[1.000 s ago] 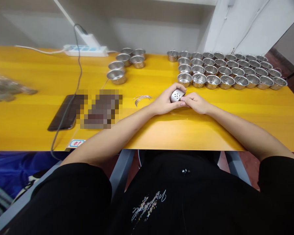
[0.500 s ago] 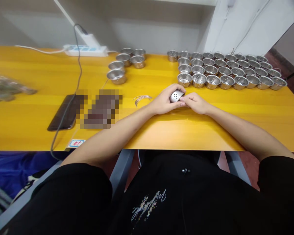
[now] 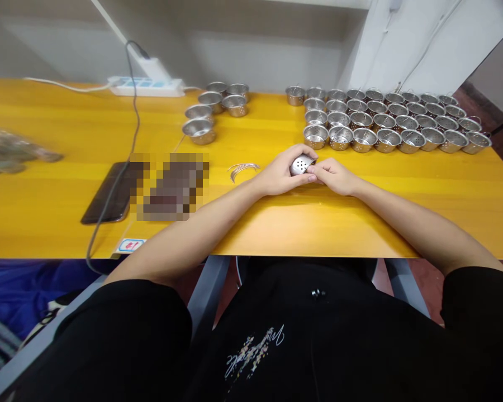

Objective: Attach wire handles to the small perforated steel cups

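A small metal strainer cup [image 3: 300, 164] with holes in its base lies tilted in my left hand [image 3: 285, 171], whose fingers and thumb curl around it. Closed at the cup's rim is my right hand [image 3: 334, 175], its thumb and fingers pressed together; what they pinch is hidden. Several thin curved wire handles [image 3: 243, 167] rest on the table left of my left hand. Just beyond my hands stand rows of strainer cups [image 3: 364, 139], many with a wire handle across the top. Farther left is a smaller group of metal cups [image 3: 199, 132], on which no handles show.
A dark phone [image 3: 109, 195] and a blurred-out dark item [image 3: 174, 190] lie on the yellow table [image 3: 276, 229] at left. A grey cable [image 3: 136, 117] runs over the phone from a white power strip [image 3: 146, 86]. Clear plastic bags [image 3: 12, 149] sit far left.
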### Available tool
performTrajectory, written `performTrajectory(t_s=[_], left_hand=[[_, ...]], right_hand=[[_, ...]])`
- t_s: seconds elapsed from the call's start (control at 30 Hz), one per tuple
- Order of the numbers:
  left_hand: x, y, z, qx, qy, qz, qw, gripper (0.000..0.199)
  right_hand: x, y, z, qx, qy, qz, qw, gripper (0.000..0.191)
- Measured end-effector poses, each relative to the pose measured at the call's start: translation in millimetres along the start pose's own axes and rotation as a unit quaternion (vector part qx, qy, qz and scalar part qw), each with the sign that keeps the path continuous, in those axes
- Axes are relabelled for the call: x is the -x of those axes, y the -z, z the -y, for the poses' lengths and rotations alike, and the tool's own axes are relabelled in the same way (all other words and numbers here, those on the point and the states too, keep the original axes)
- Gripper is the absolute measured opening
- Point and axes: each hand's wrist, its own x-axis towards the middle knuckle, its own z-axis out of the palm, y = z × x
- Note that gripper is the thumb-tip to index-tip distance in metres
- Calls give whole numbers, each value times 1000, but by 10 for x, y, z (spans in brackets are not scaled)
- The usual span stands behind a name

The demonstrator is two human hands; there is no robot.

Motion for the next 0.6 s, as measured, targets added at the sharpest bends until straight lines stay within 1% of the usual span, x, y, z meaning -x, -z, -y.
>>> performTrajectory(t_s=[0.17,0.27,0.43,0.6], left_hand=[[4,9,2,2,-1,6,1000,73],[5,12,7,4,-4,8,1000,71],[10,7,-8,8,12,9,1000,74],[11,9,-13,16,16,14,1000,76]], right_hand=[[2,1,-14,0,-4,1,1000,70],[0,2,-15,0,-8,1,1000,72],[-8,3,-1,-5,3,-1,1000,77],[-7,10,-20,-12,4,1,1000,76]])
